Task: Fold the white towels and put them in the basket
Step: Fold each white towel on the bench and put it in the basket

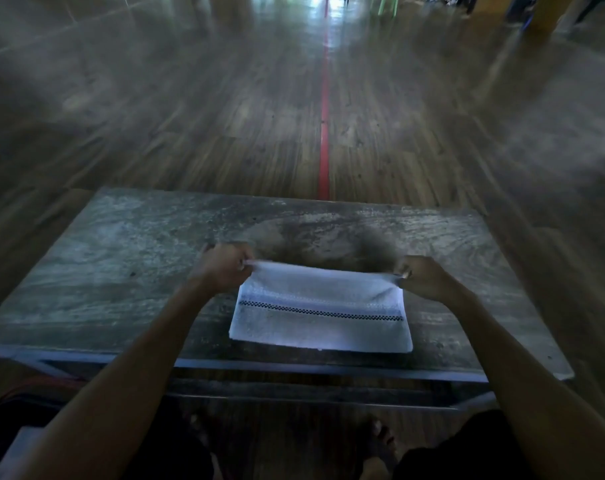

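A white towel (320, 308), crossed by a dark checked stripe, is being held on the near middle of the table (121, 258), its near edge lying flat by the table's near rim. Its far left corner is being pinched by the curled fingers of the left hand (221, 268), and its far right corner by those of the right hand (424, 277). Both bare forearms are being stretched forward over the table, knuckles up. Beyond, a red line (324, 133) is running along the wooden floor (225, 116).

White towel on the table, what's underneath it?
The white towel lies on the worn table; anything beneath is covered. The left hand and right hand pinch its far corners.
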`<act>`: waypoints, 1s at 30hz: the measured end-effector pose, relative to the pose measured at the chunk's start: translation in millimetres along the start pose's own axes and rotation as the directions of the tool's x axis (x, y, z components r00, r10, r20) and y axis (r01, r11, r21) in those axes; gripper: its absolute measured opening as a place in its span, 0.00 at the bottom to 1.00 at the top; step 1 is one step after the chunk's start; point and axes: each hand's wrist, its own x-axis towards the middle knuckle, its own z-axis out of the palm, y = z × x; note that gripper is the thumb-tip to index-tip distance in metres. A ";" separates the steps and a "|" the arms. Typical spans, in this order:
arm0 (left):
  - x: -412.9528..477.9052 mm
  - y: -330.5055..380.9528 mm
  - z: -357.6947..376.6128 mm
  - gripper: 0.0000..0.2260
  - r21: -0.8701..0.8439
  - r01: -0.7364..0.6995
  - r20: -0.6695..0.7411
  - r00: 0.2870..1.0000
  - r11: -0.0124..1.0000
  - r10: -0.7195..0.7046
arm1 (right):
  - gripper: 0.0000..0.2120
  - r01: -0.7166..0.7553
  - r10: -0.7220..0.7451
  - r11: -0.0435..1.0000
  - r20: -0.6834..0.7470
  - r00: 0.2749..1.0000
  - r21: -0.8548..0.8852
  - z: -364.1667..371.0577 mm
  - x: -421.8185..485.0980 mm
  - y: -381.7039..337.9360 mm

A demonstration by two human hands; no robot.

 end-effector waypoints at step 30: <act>-94.0 -8.9 38.0 0.08 0.294 -0.438 -0.031 0.884 0.850 0.466 | 0.11 0.267 -0.308 0.910 -0.084 0.948 -0.317 47.9 -92.9 44.9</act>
